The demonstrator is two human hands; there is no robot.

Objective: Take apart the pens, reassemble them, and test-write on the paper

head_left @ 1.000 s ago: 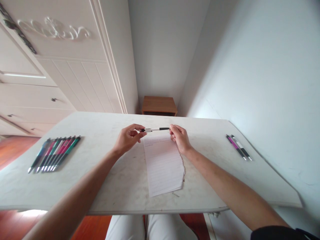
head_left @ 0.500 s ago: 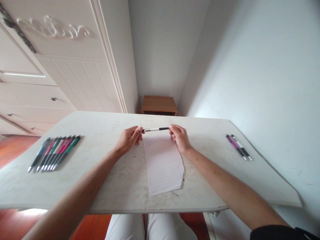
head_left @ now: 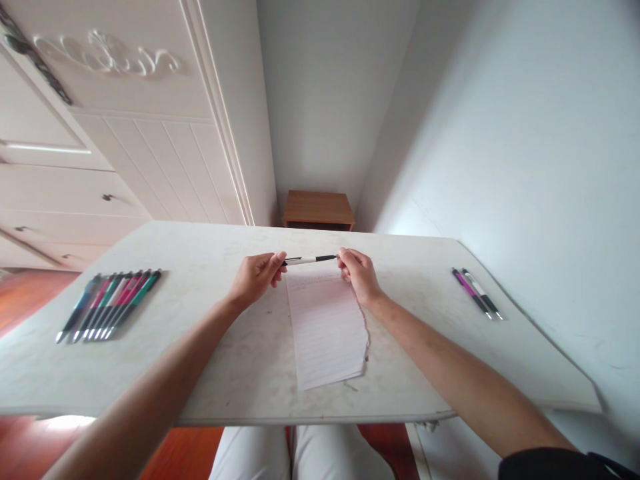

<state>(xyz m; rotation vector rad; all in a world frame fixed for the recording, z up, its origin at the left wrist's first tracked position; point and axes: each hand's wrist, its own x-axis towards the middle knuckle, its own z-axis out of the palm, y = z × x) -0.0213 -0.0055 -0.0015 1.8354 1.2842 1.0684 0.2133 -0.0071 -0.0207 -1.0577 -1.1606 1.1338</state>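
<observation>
A white pen with black ends [head_left: 309, 260] is stretched level between my two hands, above the top edge of a lined sheet of paper [head_left: 327, 333]. My left hand [head_left: 260, 275] pinches its left end between thumb and fingers. At the other end, the fingertips of my right hand [head_left: 357, 273] are closed on the pen's tip, hiding it. The paper has faint writing near its top and a ragged right edge.
On the left of the white table [head_left: 225, 380] lies a row of several coloured pens [head_left: 113, 303]. A purple pen [head_left: 470, 292] and a white pen [head_left: 483, 293] lie at the right. Beyond the table stand a brown wooden cabinet [head_left: 320, 207] and a white wardrobe [head_left: 165, 167].
The pen has turned slightly about its length, so its clip now shows along the upper side. Both hands keep nearly the same place.
</observation>
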